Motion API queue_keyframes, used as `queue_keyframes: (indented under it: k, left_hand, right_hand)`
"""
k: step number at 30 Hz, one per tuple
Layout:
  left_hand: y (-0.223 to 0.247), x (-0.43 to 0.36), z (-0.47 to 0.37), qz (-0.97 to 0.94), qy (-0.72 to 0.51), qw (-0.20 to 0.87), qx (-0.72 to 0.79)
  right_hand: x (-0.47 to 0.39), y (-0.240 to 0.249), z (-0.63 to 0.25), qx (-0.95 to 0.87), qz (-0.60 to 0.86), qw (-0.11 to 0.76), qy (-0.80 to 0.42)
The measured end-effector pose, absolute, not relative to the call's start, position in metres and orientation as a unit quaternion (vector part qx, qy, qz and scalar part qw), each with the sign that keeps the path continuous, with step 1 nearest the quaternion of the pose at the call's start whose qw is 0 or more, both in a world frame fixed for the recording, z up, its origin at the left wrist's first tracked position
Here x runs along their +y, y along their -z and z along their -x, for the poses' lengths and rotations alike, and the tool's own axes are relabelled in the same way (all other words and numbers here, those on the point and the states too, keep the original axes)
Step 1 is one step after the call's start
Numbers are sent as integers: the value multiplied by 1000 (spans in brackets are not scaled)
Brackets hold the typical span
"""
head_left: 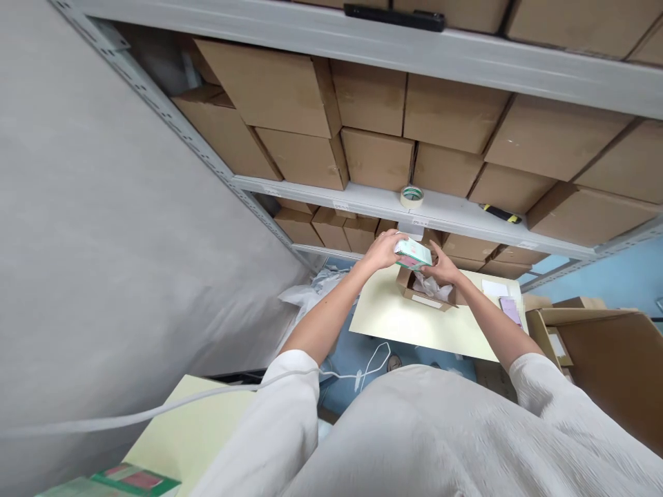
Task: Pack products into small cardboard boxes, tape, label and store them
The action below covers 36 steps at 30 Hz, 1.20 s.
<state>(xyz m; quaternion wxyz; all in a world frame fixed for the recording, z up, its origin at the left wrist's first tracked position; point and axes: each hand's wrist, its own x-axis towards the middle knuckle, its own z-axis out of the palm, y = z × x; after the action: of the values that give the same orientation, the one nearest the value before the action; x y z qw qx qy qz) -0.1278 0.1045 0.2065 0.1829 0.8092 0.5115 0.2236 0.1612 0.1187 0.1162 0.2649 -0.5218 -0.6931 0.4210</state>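
Observation:
Between my two hands is a small white and green box (414, 251) with a pinkish-red panel on its near side. My left hand (384, 250) grips its left end. At the right end, my right hand (443, 266) has its fingers against the box's edge. Just below the held box, an open cardboard carton (427, 301) stands on the pale yellow table (394, 317). Crumpled white paper (433, 286) lies inside the carton, and a white label shows on its near wall. My right hand partly covers the carton's far side.
Shelves behind the table hold several brown cardboard boxes (378, 159). A tape roll (411, 197) and a yellow-black cutter (500, 213) rest on the shelf edge. A purple phone-like item (510, 310) lies at the table's right. A large open carton (606, 359) stands right; a white cable (155, 411) crosses left.

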Motion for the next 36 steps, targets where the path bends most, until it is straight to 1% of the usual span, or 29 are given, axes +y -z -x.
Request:
queue_keyframes:
  k: [4,8,11,13,16,21,25,30,36]
  left_hand:
    - [-190,108,88,-822,-248,234,456]
    - [-162,105,54,-832,-246,287,406]
    - [-139,102,39,-831,-184,310,423]
    - [-125,101,35,-831,-128,301,451]
    - [-109,98,33,-833,-54,269,481]
    - [-91,90,36,-823,-10,252,508]
    - [-86,87,42,-812,-41,247,527]
    - [-87,83,56,-788,-66,246,560]
    - [-83,72,70,-747,-89,229,618]
  right_hand:
    - [101,-122,-214,-697,550,250,-387]
    - [77,-121,-253,-698,594,195,-349]
    - [60,-114,-263,-699,643,132,-285]
    - [52,-107,-261,-693,669,98,-250]
    - [44,-95,-253,-676,689,79,-249]
    - [41,-77,-246,-678,681,90,-262]
    - [45,-71,-252,-690,672,102,-249]
    - [44,-74,-267,-683,680,133,-232]
    - [30,-71,-286,-637,721,191,-194]
